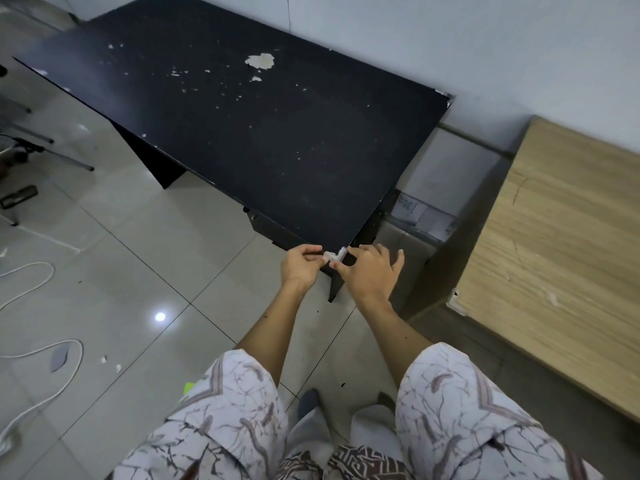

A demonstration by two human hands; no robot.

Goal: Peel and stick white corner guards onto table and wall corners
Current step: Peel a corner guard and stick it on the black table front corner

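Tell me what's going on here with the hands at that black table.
A person stands at the near corner of a black table, holding a white corner guard right at that corner. The left hand pinches one end of it, while the right hand touches the other end with its fingertips. Whether it is stuck down yet can't be told. A wooden table stands to the right.

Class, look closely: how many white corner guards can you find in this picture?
2. One corner guard sits at the black table's near corner, between the left hand and right hand. Another is on the wooden table's near corner. Others may be hidden.
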